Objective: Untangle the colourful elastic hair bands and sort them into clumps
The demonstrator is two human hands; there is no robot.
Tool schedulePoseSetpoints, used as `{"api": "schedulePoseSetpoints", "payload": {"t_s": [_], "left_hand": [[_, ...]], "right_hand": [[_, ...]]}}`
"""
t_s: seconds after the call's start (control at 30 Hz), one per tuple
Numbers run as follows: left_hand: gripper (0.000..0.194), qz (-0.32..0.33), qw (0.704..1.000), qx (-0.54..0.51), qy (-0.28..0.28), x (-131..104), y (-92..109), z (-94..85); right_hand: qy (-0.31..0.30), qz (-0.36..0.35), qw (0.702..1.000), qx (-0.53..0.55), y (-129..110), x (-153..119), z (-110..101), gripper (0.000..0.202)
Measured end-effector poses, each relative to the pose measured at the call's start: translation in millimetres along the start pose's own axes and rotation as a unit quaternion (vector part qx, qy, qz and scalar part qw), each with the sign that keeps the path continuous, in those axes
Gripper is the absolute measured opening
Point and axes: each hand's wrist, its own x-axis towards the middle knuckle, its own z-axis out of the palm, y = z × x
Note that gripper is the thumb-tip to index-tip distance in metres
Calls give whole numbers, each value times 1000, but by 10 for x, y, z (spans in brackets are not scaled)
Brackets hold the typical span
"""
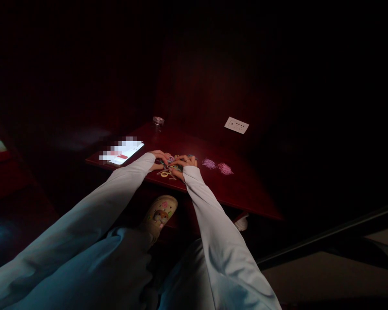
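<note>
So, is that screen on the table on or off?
On: the screen glows bright white with a red patch, standing out against the dark red table.

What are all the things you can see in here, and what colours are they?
table: one, dark red, middle
lit screen: one, white with red, table's left
jar: one, clear, table's back
mixed pile: one, many colours, at the hands
purple pile: one, purple, right of the hands
pink pile: one, pink, beside the purple pile
socket plate: one, white, wall
clog: one, beige, below the table
unclear object: one, whitish, below the table's right
sleeves: two, pale, on both arms
left hand, right hand: two, bare, mixed pile
</note>
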Motion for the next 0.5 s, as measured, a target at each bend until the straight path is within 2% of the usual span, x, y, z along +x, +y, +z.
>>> {"api": "schedulePoseSetpoints", "payload": {"t_s": [0.3, 0.5], "left_hand": [[15, -29, 999, -33, 26, -10, 16, 36], [25, -27, 997, -51, 50, -8, -48, 49]], "right_hand": [[-17, 8, 1000, 19, -63, -13, -56, 18], [-6, 8, 1000, 28, -32, -10, -30, 17]]}}
